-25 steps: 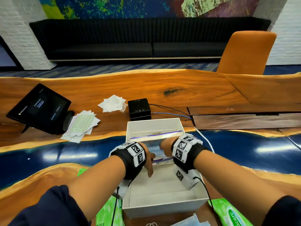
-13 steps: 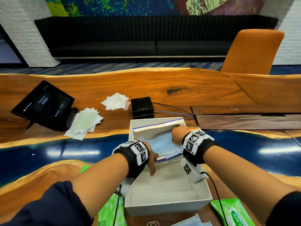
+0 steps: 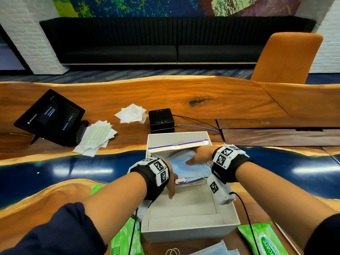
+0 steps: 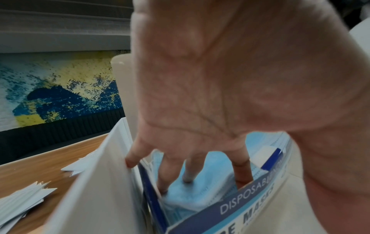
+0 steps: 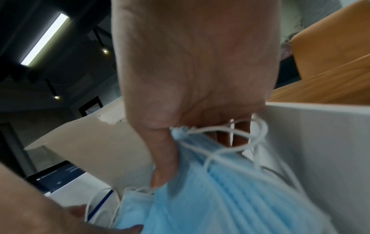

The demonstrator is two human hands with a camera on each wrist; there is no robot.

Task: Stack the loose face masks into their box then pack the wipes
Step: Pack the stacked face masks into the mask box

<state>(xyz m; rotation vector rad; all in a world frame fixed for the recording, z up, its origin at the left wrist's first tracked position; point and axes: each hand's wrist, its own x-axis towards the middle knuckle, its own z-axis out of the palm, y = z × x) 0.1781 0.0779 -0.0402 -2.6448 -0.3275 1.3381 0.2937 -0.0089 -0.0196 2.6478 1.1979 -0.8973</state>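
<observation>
While your right hand (image 3: 197, 157) pinches the soft, light masks (image 3: 185, 166) by their right edge, your left hand (image 4: 200, 171) presses them flat-fingered; mind the snagging loops (image 5: 236, 139).

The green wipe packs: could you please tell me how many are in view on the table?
2. One wipe pack lies left of the white box, partly under the left forearm; the other wipe pack lies right of it. More may be hidden.

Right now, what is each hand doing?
Left hand: open, straight fingers pressing into the masks in the mask box.
Right hand: gripping the mask stack, thumb on top.
</observation>
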